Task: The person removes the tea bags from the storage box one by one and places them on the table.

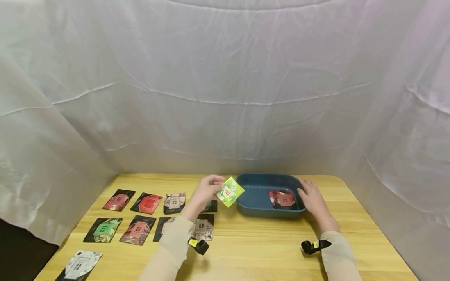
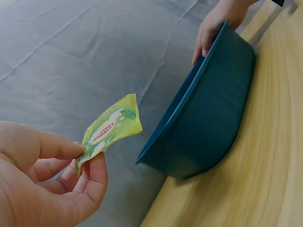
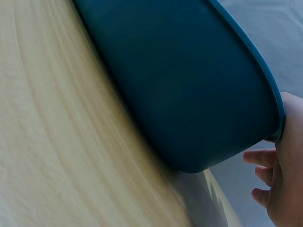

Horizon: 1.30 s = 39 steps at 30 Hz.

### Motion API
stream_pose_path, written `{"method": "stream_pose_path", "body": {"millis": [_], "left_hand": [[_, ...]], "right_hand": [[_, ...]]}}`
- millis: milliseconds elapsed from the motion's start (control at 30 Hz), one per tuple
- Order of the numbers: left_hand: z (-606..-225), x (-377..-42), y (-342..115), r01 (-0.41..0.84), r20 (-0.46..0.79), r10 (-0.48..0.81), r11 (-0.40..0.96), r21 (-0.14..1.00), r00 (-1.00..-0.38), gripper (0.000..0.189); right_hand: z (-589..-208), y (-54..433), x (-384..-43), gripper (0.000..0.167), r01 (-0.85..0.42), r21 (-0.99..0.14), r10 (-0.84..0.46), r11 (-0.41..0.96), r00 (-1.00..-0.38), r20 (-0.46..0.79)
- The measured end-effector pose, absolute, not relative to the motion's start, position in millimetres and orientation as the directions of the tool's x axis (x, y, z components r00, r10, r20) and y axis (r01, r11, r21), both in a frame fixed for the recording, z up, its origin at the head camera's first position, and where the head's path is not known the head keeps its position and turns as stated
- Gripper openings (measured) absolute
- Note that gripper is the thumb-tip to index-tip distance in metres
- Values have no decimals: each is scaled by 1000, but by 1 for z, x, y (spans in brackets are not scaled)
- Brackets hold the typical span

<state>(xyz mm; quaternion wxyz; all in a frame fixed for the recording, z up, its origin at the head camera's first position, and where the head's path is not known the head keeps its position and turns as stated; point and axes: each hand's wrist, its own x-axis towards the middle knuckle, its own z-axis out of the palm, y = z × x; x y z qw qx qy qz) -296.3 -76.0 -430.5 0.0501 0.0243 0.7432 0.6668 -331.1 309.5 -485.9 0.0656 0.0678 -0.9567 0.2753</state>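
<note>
My left hand (image 1: 208, 192) pinches a green tea bag sachet (image 1: 230, 192) between thumb and fingers, in the air just left of the blue basin (image 1: 270, 213). In the left wrist view the sachet (image 2: 111, 125) is tilted, its red-and-white label showing, and apart from the basin (image 2: 208, 113). At the basin's right end my right hand (image 1: 314, 201) grips the rim, thumb over the edge and fingers outside. The right wrist view shows that hand (image 3: 286, 175) beside the basin wall (image 3: 189, 90). Inside the basin lies a black-and-red sachet (image 1: 283, 199).
Several dark sachets lie in two rows on the left, among them a red one (image 1: 147, 203) and a green one (image 1: 103, 230). My left forearm partly covers some. A white-and-black sachet (image 1: 80, 266) lies nearer. Grey cloth (image 1: 225, 97) hangs behind the wooden table (image 1: 260, 246).
</note>
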Motion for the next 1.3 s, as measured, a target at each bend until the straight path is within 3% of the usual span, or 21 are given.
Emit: {"method": "stream_pose_path", "body": {"millis": [633, 1300], "left_hand": [[-431, -246, -170, -89, -87, -21, 216, 972, -996, 34], [-454, -163, -258, -281, -241, -175, 262, 923, -955, 42]], "right_hand": [[-487, 309, -331, 54, -168, -514, -96, 841, -982, 164], [-487, 310, -332, 54, -151, -521, -86, 840, -985, 147]]}}
